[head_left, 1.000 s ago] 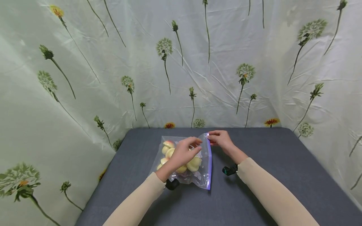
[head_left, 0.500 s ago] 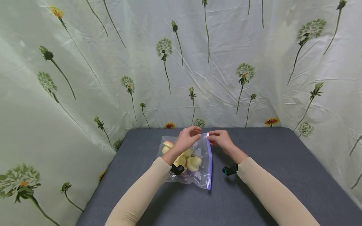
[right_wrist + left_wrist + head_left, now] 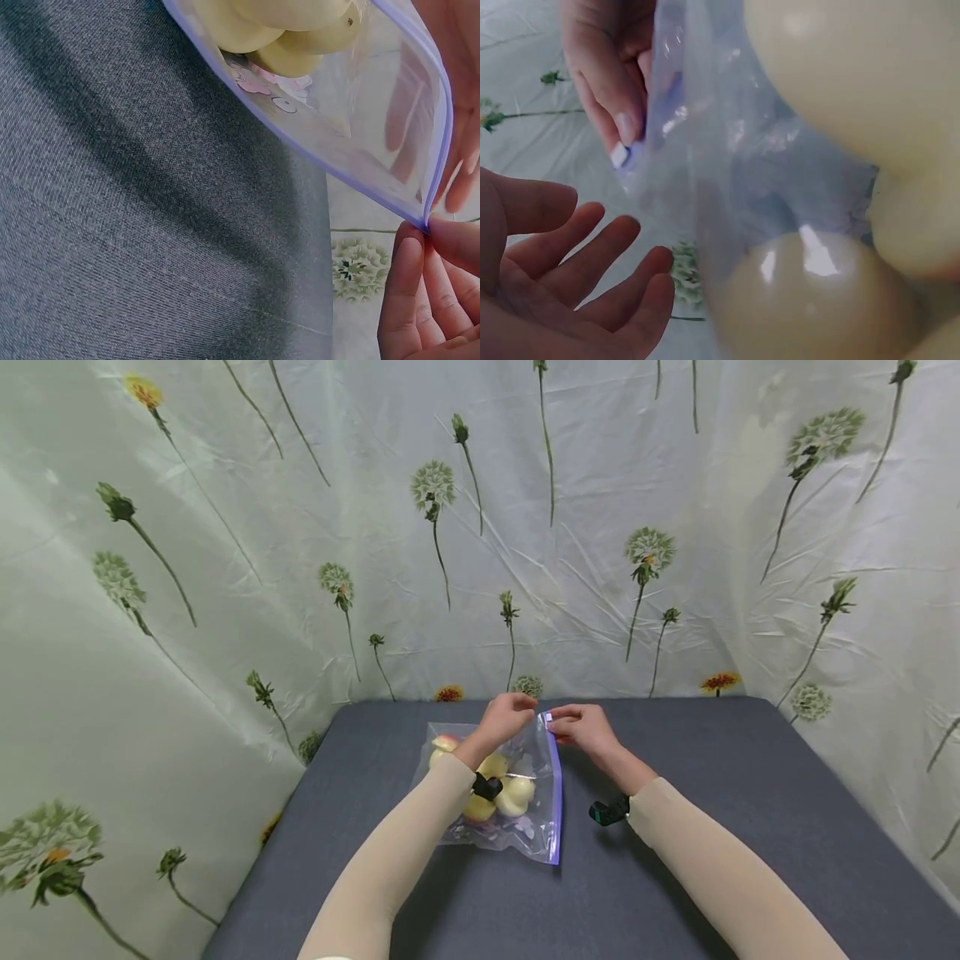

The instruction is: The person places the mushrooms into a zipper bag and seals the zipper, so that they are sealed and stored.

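Note:
A clear zip bag (image 3: 538,831) lies on the table with several pale yellow fruits (image 3: 516,795) inside, some blushed red. Its purple zip strip (image 3: 557,802) faces right, and in the right wrist view the bag's mouth gapes. My right hand (image 3: 588,729) pinches the far corner of the strip between thumb and fingers, by a small white zip slider (image 3: 620,154). Just left of that corner hovers my left hand (image 3: 504,718), its fingers loosely bent with nothing between them in the left wrist view. My left forearm hides part of the bag.
The dark grey table (image 3: 675,877) has a rounded far right corner. Behind it and on the sides hangs a pale curtain (image 3: 570,568) printed with dandelions. Each wrist carries a black strapped device (image 3: 611,811).
My left hand has moved away from me and slightly right, from above the fruits to beside the bag's far corner. My right hand keeps its pinch in place.

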`<state>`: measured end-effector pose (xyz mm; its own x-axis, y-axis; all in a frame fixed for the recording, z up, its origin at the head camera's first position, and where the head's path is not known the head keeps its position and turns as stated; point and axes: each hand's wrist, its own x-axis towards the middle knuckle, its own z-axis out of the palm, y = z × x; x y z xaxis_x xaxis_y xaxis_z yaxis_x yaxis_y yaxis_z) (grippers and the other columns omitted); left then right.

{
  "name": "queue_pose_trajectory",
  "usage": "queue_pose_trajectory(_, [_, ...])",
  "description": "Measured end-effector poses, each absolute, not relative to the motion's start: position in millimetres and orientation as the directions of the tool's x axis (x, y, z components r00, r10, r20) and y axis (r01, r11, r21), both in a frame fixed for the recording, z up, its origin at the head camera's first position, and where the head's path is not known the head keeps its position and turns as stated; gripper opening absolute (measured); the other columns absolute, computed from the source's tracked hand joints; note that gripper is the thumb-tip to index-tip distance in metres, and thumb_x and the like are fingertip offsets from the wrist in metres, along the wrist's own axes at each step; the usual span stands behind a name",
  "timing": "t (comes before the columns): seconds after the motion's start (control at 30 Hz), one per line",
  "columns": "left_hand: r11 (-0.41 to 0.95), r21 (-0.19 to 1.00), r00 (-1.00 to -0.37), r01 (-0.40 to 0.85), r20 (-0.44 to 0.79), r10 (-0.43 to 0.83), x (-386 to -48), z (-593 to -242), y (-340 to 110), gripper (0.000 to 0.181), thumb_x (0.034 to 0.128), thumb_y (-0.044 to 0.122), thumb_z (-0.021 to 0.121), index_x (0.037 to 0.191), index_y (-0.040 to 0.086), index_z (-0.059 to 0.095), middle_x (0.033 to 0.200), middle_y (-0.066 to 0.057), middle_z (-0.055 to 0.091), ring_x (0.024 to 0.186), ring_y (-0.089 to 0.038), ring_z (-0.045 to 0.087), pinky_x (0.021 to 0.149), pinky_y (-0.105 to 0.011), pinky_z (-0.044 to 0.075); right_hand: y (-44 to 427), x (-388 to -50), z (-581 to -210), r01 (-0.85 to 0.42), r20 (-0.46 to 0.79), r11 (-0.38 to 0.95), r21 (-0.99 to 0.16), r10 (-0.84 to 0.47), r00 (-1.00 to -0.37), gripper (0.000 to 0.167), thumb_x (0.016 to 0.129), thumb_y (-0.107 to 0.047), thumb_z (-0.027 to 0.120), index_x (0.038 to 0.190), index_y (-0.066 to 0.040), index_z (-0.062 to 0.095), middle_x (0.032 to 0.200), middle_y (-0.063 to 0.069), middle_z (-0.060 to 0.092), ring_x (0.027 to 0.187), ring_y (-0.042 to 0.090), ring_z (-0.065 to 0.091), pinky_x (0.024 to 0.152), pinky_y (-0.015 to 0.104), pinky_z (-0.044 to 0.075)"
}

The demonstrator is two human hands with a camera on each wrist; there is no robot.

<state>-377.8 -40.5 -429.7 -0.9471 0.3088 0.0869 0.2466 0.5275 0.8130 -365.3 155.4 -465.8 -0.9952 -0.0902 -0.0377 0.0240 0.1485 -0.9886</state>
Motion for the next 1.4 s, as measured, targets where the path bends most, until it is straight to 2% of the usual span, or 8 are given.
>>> queue_pose_trajectory(0.3, [0.529,0.823,-0.955,0.205,0.051,0.292,-395,-443,-37,0.021,0.1015,0.017,0.061,0.114,0.007,0.076,0.120,-0.008,0.068,0.110,-0.026,0.063,0.090,-0.042,0.051,153,-367,-468,-0.009,-0.002,0.152,-0.988,-0.076,-0.997,0.028,0.091,-0.006,0.075,0.117,0.003,0.070,0.093,0.011,0.075,0.077,0.015,0.069,0.078,0.043,0.058])
queue_pose_trajectory(0.47, [0.523,0.826,-0.950,0.210,0.046,0.308,-399,-445,-37,0.018,0.1000,0.019,0.064,0.105,0.009,0.078,0.114,-0.006,0.070,0.103,-0.024,0.064,0.087,-0.041,0.052,152,-366,-467,-0.002,-0.009,0.146,-0.989,-0.075,-0.997,0.028,0.090,-0.006,0.075,0.117,0.003,0.069,0.094,0.011,0.075,0.077,0.014,0.069,0.083,0.050,0.056])
queue_pose_trajectory(0.8, [0.526,0.820,-0.944,0.226,0.051,0.327,-402,-446,-35,0.016,0.0996,0.020,0.066,0.093,0.010,0.077,0.093,-0.002,0.069,0.085,-0.018,0.062,0.073,-0.035,0.050,150,-365,-468,0.001,-0.015,0.142,-0.990,-0.097,-0.995,0.032,0.091,-0.008,0.076,0.120,0.002,0.068,0.098,0.014,0.075,0.080,0.015,0.071,0.084,0.050,0.056])
queue_pose_trajectory(1.03, [0.519,0.822,-0.940,0.234,0.056,0.336,-404,-444,-34,0.018,0.0982,0.017,0.067,0.089,0.005,0.076,0.088,-0.003,0.068,0.079,-0.017,0.058,0.071,-0.031,0.048,150,-366,-467,-0.008,-0.008,0.154,-0.988,-0.106,-0.994,0.033,0.092,-0.012,0.075,0.121,0.002,0.068,0.101,0.017,0.074,0.081,0.017,0.071,0.085,0.051,0.056])
queue_pose_trajectory(1.23, [0.506,0.830,-0.937,0.233,0.053,0.345,-404,-445,-33,0.018,0.0991,0.018,0.066,0.089,0.007,0.075,0.089,-0.002,0.067,0.080,-0.016,0.058,0.071,-0.031,0.048,148,-365,-463,-0.008,-0.005,0.144,-0.990,-0.091,-0.996,0.028,0.093,-0.017,0.075,0.115,0.001,0.071,0.096,0.011,0.074,0.079,0.018,0.071,0.086,0.054,0.055])
queue_pose_trajectory(1.4, [0.508,0.832,-0.937,0.222,0.039,0.347,-403,-446,-32,0.020,0.0998,0.021,0.066,0.087,0.009,0.075,0.089,-0.002,0.067,0.079,-0.016,0.059,0.070,-0.032,0.048,146,-365,-463,-0.003,-0.008,0.151,-0.989,-0.074,-0.997,0.027,0.093,-0.018,0.075,0.111,0.002,0.072,0.098,0.013,0.073,0.078,0.017,0.070,0.085,0.053,0.055])
